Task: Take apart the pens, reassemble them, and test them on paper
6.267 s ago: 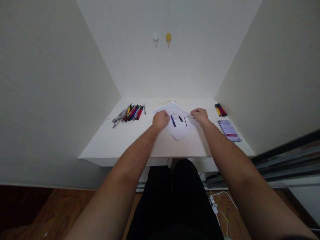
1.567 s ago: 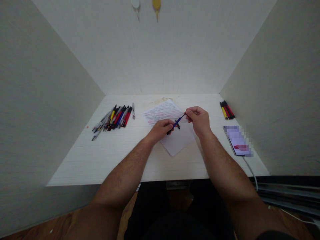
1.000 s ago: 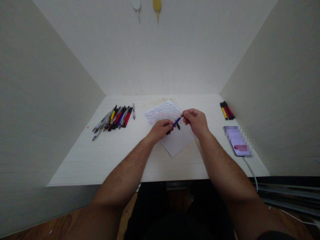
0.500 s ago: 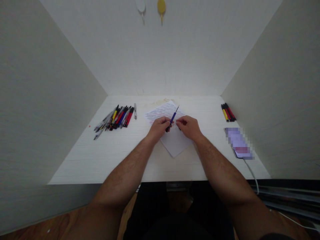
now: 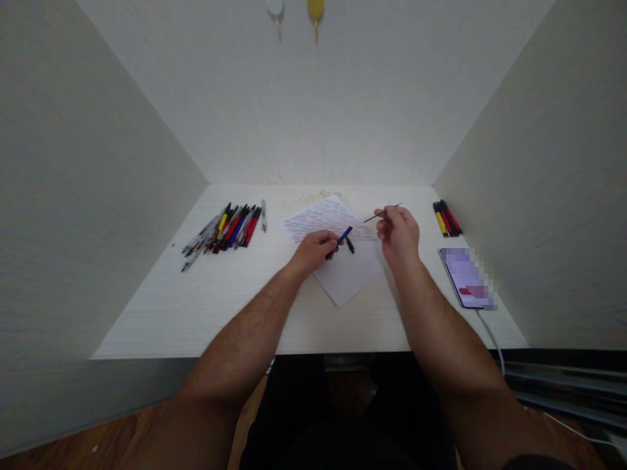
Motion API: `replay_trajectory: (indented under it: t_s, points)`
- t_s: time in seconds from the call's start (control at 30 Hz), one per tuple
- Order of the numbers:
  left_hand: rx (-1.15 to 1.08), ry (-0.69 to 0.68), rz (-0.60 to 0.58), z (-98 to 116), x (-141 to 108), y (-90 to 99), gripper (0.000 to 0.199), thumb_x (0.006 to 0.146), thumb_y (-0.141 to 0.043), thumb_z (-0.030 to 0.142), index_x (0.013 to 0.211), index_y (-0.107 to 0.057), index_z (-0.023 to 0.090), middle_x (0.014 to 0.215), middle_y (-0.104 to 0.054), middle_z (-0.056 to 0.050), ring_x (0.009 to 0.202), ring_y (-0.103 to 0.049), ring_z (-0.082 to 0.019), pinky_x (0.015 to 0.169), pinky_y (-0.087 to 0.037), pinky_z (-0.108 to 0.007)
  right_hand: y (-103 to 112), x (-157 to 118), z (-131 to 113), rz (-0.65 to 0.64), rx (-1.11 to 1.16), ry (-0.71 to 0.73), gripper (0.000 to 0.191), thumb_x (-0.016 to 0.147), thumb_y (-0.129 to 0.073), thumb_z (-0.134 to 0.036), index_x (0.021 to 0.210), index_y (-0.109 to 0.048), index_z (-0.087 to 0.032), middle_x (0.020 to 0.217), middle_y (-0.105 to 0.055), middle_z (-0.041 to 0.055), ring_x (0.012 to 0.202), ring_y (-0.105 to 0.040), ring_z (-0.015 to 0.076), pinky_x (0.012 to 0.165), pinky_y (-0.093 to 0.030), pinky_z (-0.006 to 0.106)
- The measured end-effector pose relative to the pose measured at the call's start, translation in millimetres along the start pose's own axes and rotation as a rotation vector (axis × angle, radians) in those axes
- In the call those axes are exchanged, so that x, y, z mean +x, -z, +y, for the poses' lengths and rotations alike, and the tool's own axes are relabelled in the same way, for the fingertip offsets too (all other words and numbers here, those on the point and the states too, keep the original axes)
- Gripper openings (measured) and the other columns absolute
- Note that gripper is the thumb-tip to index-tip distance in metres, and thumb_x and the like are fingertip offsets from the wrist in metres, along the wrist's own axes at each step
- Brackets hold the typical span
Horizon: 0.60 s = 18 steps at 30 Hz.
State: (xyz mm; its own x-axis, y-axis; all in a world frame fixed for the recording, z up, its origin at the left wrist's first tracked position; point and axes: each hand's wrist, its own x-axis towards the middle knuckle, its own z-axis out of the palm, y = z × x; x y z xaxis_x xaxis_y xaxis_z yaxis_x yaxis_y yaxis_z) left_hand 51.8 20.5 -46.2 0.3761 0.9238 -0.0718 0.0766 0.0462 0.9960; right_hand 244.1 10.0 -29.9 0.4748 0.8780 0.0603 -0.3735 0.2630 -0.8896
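Observation:
My left hand (image 5: 316,251) is closed on a blue pen barrel (image 5: 345,235), which tilts up to the right over the paper. Between the fingertips of my right hand (image 5: 399,232) is a thin dark pen refill (image 5: 375,217), raised to the right of the paper. A short black pen part (image 5: 349,245) lies on the paper just right of the blue barrel. The paper (image 5: 343,287) has rows of coloured scribbles on its far half and is blank on its near half.
Many pens (image 5: 238,227) lie in a pile at the left of the white table (image 5: 196,320). Several red and yellow pens (image 5: 447,219) lie at the right, beyond a phone (image 5: 465,277) with a white cable (image 5: 491,333). Walls enclose the table's back and sides.
My right hand has moved away to the right with the refill, which before stuck out of the blue barrel's tip. The black part now shows on the paper. My left hand has barely moved.

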Motion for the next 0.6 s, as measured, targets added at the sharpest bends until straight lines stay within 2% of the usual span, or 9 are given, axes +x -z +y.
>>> replay_trajectory:
  t_s: [0.1,0.17,0.2,0.27,0.37,0.47,0.6]
  points:
    - [-0.035,-0.014,0.096,-1,2,0.6,0.013,0.074,-0.058,0.021,0.077,-0.068,0.013,0.062,-0.057,0.001,0.051,-0.049,-0.008,0.052,-0.038,-0.022,6,6,-2,0.086,-0.082,0.063,0.025,0.074,-0.067,-0.035,0.078,-0.047,-0.022,0.074,-0.068,-0.0022,0.046,-0.049,0.0066,0.038,-0.029,0.017]
    - [-0.057,-0.016,0.184,-3,4,1.3,0.013,0.074,-0.058,0.021,0.077,-0.068,0.013,0.062,-0.058,0.001,0.050,-0.049,-0.008,0.051,-0.038,-0.022,8,6,3,0.062,-0.334,0.155,0.018,0.075,-0.066,-0.031,0.080,-0.052,-0.021,0.067,-0.063,-0.0038,0.047,-0.048,0.0078,0.043,-0.033,0.019]
    - [-0.063,-0.016,0.224,-3,5,1.8,0.013,0.074,-0.058,0.021,0.077,-0.068,0.013,0.062,-0.058,0.000,0.050,-0.049,-0.008,0.050,-0.038,-0.022,8,4,6,0.008,-0.514,0.218,0.014,0.075,-0.065,-0.029,0.081,-0.056,-0.021,0.065,-0.062,-0.0038,0.050,-0.049,0.0088,0.048,-0.037,0.021]
    - [-0.062,-0.016,0.291,-5,7,3.2,0.013,0.074,-0.059,0.022,0.077,-0.068,0.014,0.062,-0.058,0.000,0.051,-0.049,-0.008,0.050,-0.038,-0.022,7,-3,13,-0.178,-0.911,0.346,0.009,0.076,-0.065,-0.027,0.081,-0.063,-0.020,0.069,-0.064,-0.0013,0.060,-0.054,0.0116,0.060,-0.042,0.025]
    - [-0.064,-0.012,0.361,-7,10,5.4,0.015,0.074,-0.059,0.024,0.079,-0.069,0.014,0.062,-0.059,0.000,0.051,-0.050,-0.009,0.050,-0.039,-0.023,0,-17,20,-0.468,-1.363,0.403,0.008,0.079,-0.063,-0.027,0.080,-0.067,-0.020,0.081,-0.068,0.0029,0.076,-0.058,0.0168,0.069,-0.041,0.030]
    - [-0.090,-0.015,0.421,-8,11,7.0,0.015,0.073,-0.059,0.024,0.079,-0.069,0.014,0.063,-0.060,0.000,0.051,-0.050,-0.009,0.050,-0.040,-0.023,-8,-26,21,-0.601,-1.581,0.402,0.014,0.084,-0.060,-0.030,0.084,-0.070,-0.020,0.089,-0.070,0.0055,0.086,-0.060,0.0204,0.073,-0.040,0.032]
    - [-0.106,-0.033,0.455,-6,11,7.7,0.015,0.073,-0.058,0.024,0.079,-0.068,0.014,0.063,-0.059,0.001,0.049,-0.049,-0.009,0.049,-0.039,-0.023,-14,-29,21,-0.688,-1.731,0.433,0.024,0.090,-0.054,-0.032,0.096,-0.074,-0.020,0.097,-0.071,0.0092,0.093,-0.060,0.0237,0.081,-0.039,0.035]
